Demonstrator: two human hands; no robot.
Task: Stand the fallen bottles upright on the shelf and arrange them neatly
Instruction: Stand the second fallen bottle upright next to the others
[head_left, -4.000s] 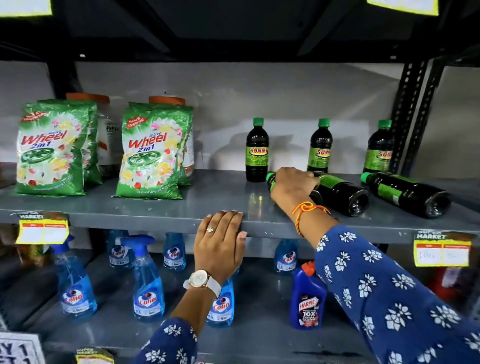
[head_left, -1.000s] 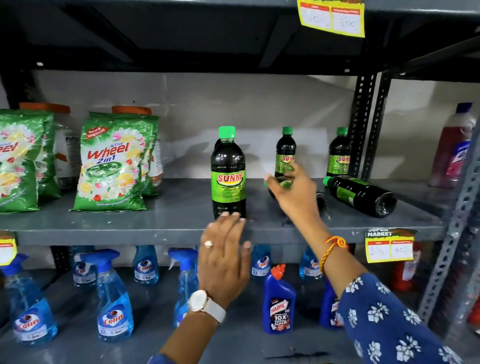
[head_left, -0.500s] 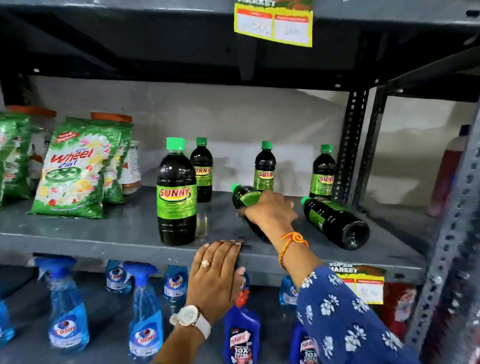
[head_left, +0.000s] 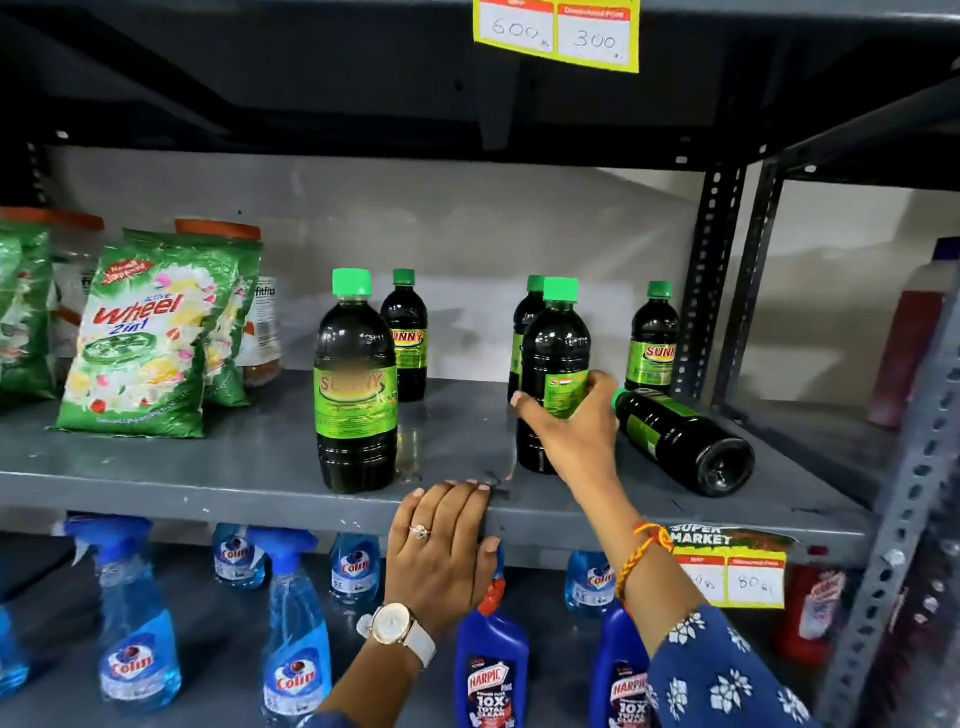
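Observation:
My right hand (head_left: 574, 434) grips a dark bottle with a green cap (head_left: 553, 343), which stands upright near the front of the grey shelf (head_left: 208, 467). To its left another dark Sunny bottle (head_left: 356, 384) stands upright at the shelf front. One bottle (head_left: 685, 441) lies on its side to the right, cap pointing back-left. Three bottles stand along the back wall: one (head_left: 408, 332) at left, one (head_left: 527, 317) partly hidden behind the held bottle, one (head_left: 653, 338) at right. My left hand (head_left: 441, 545) rests flat on the shelf's front edge.
Green Wheel detergent bags (head_left: 150, 338) and orange-lidded jars (head_left: 221, 231) fill the shelf's left part. A perforated steel upright (head_left: 709, 280) bounds the right side. Blue Colin sprays (head_left: 293, 639) and Harpic bottles (head_left: 491, 670) stand on the shelf below. A yellow price tag (head_left: 727, 569) hangs at the front edge.
My right hand has tipped the fallen bottle it held from lying on its side to standing upright. The camera moved closer. My left hand stayed on the shelf edge.

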